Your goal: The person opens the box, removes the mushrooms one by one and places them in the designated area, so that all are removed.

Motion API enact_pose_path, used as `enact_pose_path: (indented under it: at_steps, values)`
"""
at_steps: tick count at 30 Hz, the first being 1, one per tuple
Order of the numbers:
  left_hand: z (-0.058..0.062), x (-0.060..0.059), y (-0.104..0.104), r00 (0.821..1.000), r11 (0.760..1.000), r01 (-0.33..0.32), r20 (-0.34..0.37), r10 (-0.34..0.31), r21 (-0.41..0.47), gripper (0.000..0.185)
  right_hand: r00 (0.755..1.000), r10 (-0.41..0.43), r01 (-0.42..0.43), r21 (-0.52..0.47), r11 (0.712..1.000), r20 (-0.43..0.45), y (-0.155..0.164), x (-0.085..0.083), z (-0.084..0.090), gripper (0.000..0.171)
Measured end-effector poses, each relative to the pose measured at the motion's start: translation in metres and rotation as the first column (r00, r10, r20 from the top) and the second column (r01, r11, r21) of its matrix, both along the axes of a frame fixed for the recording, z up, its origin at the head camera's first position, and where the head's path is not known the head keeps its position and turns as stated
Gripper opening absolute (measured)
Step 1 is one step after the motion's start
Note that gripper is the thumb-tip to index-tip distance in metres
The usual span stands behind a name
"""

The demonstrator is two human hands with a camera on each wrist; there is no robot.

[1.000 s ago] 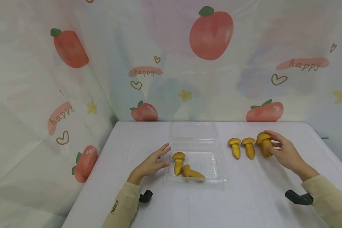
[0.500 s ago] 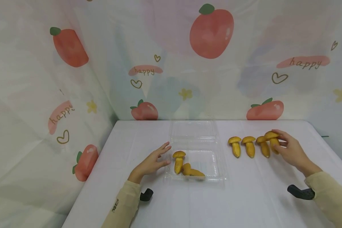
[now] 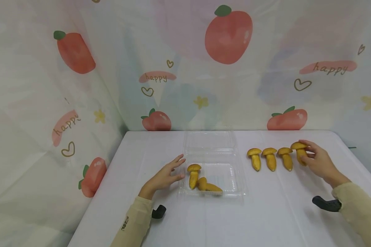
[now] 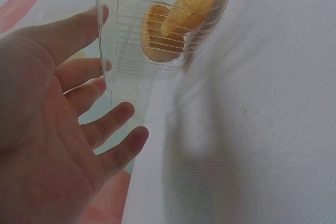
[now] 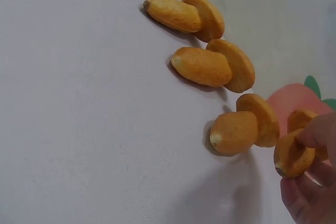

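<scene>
A yellow mushroom is pinched between the thumb and fingers of my right hand, at the right end of a row. To its left, three similar mushrooms lie side by side with caps away from me: one nearest, one in the middle, one farthest. My left hand, fingers spread, touches the left edge of a clear plastic box. Inside that box lies a mushroom, cap away from me, with more yellow mushroom shapes by its near wall, partly blurred by the plastic.
The box's clear lid lies folded back behind it. A white cloth covers the table, and a patterned curtain hangs along the back and left. Black curved pieces stick out by both sleeves.
My right hand has moved right with its mushroom, away from another that now lies by itself as third in the row. My left hand and the box have stayed in place.
</scene>
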State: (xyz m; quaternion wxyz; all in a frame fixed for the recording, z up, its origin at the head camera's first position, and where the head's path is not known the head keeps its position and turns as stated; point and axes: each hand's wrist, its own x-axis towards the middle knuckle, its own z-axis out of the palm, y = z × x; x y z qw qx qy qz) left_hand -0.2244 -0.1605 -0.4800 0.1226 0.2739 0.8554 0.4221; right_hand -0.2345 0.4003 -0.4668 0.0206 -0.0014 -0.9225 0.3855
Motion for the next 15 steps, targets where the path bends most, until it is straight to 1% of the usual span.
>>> enact_pose_path:
  at_steps: [3, 7, 12, 15]
  values:
    - [0.0, 0.0, 0.0, 1.0, 1.0, 0.001, -0.002, -0.001, -0.002, 0.066, 1.0, -0.004, 0.004, -0.003, 1.0, 0.005, 0.001, -0.002, -0.003, 0.058]
    - [-0.004, -0.001, -0.001, 1.0, 1.0, 0.001, 0.0, -0.001, -0.009, 0.066, 1.0, -0.013, 0.013, -0.007, 1.0, 0.016, 0.006, -0.005, -0.009, 0.06]
    - [-0.002, 0.001, -0.001, 1.0, 1.0, -0.009, 0.023, 0.009, -0.006, 0.067, 1.0, -0.017, 0.017, -0.013, 1.0, 0.009, 0.011, -0.006, -0.014, 0.06]
    - [-0.002, 0.001, -0.002, 1.0, 1.0, -0.015, 0.023, 0.016, -0.013, 0.067, 0.999, -0.03, 0.03, -0.006, 1.0, 0.014, 0.013, -0.005, -0.015, 0.061]
